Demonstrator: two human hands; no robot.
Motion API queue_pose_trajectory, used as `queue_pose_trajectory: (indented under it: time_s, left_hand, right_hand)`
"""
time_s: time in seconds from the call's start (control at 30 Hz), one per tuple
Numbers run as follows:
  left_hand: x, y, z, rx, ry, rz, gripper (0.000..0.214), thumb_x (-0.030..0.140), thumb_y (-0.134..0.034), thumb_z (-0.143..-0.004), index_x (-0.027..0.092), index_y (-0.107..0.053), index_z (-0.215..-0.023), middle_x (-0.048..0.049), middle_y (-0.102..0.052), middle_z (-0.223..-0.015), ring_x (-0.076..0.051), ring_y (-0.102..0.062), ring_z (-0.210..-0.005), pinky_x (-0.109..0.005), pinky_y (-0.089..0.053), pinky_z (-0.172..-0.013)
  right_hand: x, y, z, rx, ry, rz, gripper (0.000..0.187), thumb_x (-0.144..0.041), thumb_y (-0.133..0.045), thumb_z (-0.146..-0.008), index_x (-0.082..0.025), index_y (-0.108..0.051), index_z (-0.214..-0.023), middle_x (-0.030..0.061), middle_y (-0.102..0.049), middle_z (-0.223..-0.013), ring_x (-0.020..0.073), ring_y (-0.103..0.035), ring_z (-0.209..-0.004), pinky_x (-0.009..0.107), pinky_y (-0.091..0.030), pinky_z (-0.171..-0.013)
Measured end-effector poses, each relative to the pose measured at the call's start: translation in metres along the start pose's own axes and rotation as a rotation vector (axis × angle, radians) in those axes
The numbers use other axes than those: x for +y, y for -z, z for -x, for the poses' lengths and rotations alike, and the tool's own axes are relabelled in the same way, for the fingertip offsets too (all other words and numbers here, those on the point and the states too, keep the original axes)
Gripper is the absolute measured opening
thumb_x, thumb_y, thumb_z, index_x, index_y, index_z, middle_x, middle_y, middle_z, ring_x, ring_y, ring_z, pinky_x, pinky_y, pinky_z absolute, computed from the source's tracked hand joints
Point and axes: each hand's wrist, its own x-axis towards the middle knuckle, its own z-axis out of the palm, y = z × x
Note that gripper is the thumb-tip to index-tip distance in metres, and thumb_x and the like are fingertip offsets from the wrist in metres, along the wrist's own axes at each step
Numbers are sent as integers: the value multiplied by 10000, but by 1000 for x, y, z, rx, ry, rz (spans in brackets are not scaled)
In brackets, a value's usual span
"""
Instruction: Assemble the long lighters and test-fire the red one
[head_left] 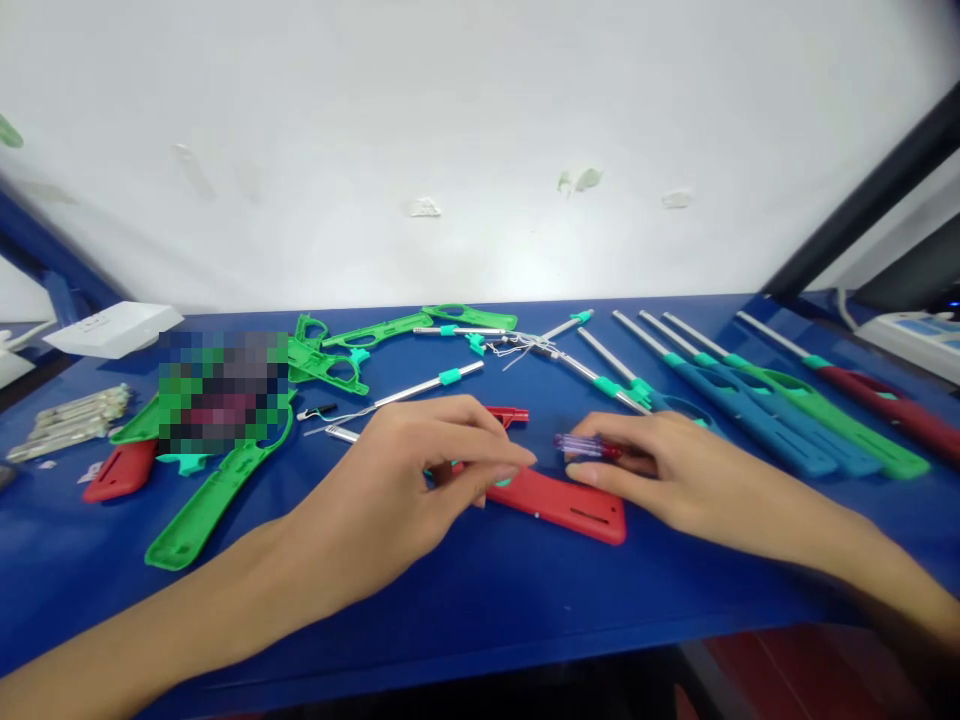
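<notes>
A red long-nosed lighter casing lies in the middle, its handle end pointing right. My left hand is closed over its left part, thumb and index finger pinched together; a bit of teal plastic shows beside the fingertips, and the grip itself is partly hidden. Just right of it, my right hand is closed on a small see-through purple and red cylinder, which looks like a lighter fuel tank. Its tip points left, above the casing's handle.
Finished-looking blue lighters, a green lighter and a dark red lighter lie on the right. Metal tubes with wires lie behind my hands. Green casing halves, a red handle piece and thin bundled parts are left.
</notes>
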Motion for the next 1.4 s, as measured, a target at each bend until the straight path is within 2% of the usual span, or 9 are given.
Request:
queue_pose_trajectory:
  time_s: [0.13,0.23,0.33,0.5,0.6,0.7,0.83,1.23,1.4]
  left_hand:
    - [4,-13,-4,-17,-98,-110,235,-31,-870,-962,200,-902,-994,49,-893,-934,-77,-787,-772,-128,-568,-733]
    - [6,-27,-13,-59,-130,-143,259,-70,-877,-930,185,-833,-922,76,-853,-858,-60,-715,-687,-133,-499,-645]
    - [3,-39,-23,-111,-173,-144,237,-51,-848,-976,176,-813,-919,56,-841,-879,-71,-721,-715,-150,-491,-647]
    - [-2,-53,-34,-173,-228,-154,198,34,-728,-1112,178,-799,-996,17,-871,-1011,-110,-789,-866,-187,-563,-832]
    - [1,-59,-34,-175,-227,-172,187,40,-690,-1121,190,-751,-1028,29,-825,-955,-113,-738,-809,-212,-525,-754]
    - [5,-64,-32,-161,-177,-188,243,5,-704,-1063,235,-626,-1056,98,-729,-837,-90,-618,-667,-219,-413,-616]
    - [8,-64,-32,-183,-138,-181,360,-12,-691,-1030,286,-503,-1103,161,-717,-859,-71,-570,-642,-199,-386,-619]
    - [17,-65,-35,-201,-89,-194,342,-8,-640,-1054,289,-473,-1085,158,-581,-767,-83,-459,-544,-234,-340,-565]
    - [17,-62,-36,-216,-111,-206,311,6,-631,-1050,284,-498,-1093,143,-642,-806,-85,-513,-563,-241,-361,-567]
  right_hand:
    - [-1,5,8,256,-23,-105,439,-651,-584,-1178,-311,-818,-1027,-3,-849,-1001,225,-791,-909,340,-576,-801]
    - [-10,4,17,450,-13,-209,452,-640,-524,-1207,-305,-731,-984,-5,-780,-892,217,-758,-850,345,-594,-805]
    - [-23,-6,23,618,30,-360,352,-633,-536,-1212,-339,-684,-1086,-22,-789,-871,221,-769,-821,373,-630,-846]
    - [-30,-25,27,855,67,-602,226,-545,-665,-1190,-347,-735,-1105,-10,-787,-978,214,-790,-906,375,-639,-841]
    - [-27,-28,30,929,66,-591,207,-517,-684,-1186,-349,-774,-1106,3,-730,-1047,203,-765,-969,370,-634,-884]
    - [-27,-28,34,975,59,-550,194,-508,-694,-1180,-351,-784,-1112,10,-707,-1035,211,-749,-940,385,-620,-864]
    - [-31,-31,38,972,78,-521,181,-488,-683,-1187,-346,-776,-1127,8,-719,-1037,207,-752,-881,389,-601,-788]
    - [-32,-29,41,859,52,-419,230,-498,-613,-1225,-359,-753,-1108,-22,-756,-1001,163,-727,-841,354,-569,-739]
    - [-34,-30,42,875,21,-424,242,-542,-632,-1204,-371,-754,-1086,-4,-732,-979,190,-698,-770,390,-560,-667]
